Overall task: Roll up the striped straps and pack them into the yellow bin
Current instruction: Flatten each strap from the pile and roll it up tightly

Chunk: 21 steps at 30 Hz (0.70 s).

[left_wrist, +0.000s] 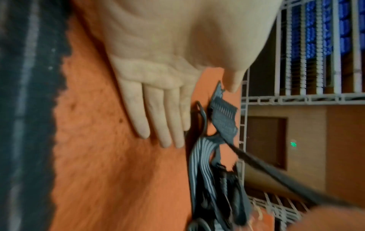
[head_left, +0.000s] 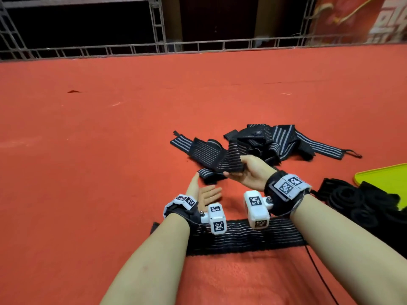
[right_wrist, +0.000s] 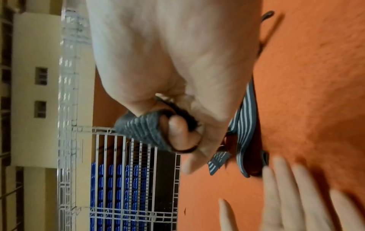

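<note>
Orange-red felt carpet (head_left: 132, 128) covers the floor, and on it lies a loose heap of black elastic straps with grey stripes (head_left: 275, 142), well in front of the person. The right hand (head_left: 248, 172) is raised above the carpet with its fingers (right_wrist: 181, 131) and thumb curled round one end of a black grey-striped strap (head_left: 211, 157), which trails back and to the left from the grip onto the carpet near the heap. The left hand (head_left: 204, 192) is spread wide, fingers (left_wrist: 156, 118) straight and together, palm facing up and inward, holding nothing; its thumb tip is just beside the held strap's near edge, though contact cannot be made out. Another broad black ribbed strap with thin pale lines (head_left: 242, 238) lies flat across the carpet under both forearms. At the right edge, a corner of the flat yellow plastic bin (head_left: 383, 175) shows, and black rolled-up straps (head_left: 352, 201) lie bunched against its near side. A grey metal truss railing (head_left: 198, 46) runs along the carpet's far edge.
</note>
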{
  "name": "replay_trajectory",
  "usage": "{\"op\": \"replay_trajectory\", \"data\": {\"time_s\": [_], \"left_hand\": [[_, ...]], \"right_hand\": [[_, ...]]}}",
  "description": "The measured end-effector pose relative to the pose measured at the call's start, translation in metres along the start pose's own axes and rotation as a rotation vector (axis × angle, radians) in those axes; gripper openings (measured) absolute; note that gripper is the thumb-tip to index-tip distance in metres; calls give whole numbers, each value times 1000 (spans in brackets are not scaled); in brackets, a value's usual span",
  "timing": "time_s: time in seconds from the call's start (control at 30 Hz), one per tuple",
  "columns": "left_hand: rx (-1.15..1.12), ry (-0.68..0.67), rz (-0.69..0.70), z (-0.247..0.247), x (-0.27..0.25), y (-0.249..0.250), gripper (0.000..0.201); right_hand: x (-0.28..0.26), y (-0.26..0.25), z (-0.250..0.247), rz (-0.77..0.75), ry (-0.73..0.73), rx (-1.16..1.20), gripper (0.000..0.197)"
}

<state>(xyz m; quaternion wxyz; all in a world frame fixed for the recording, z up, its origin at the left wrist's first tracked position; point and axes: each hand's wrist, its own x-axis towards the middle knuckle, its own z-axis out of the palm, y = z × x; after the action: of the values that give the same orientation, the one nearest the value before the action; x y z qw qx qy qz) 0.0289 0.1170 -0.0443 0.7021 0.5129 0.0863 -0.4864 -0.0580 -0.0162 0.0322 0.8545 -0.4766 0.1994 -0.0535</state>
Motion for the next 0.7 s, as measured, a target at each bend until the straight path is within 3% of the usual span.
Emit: {"op": "replay_trajectory", "data": {"time_s": [0.1,0.27,0.4,0.47,0.6,0.7], "left_hand": [[-62,-124,85,27,-22,-6,71],[-262,-98,255,41,-35,4,24],[-292,-114,312,20,-53,11,25],[-262,-32,303,-3,-59,11,23],[-118,270,349,-59,-64,-10,15],[1,344,325,-89,-75,-35,12]], "right_hand": [[-23,-1,-5,58,-95,11,25],[-56,1,-10,43,-26,-117,16],[-78,0,-31,5,15,-132,4],[-80,2,-49,-33,122,-97,6],[-66,31,-90,1,346,-47,14],[-60,59,-109,11,512,-137,11]]}}
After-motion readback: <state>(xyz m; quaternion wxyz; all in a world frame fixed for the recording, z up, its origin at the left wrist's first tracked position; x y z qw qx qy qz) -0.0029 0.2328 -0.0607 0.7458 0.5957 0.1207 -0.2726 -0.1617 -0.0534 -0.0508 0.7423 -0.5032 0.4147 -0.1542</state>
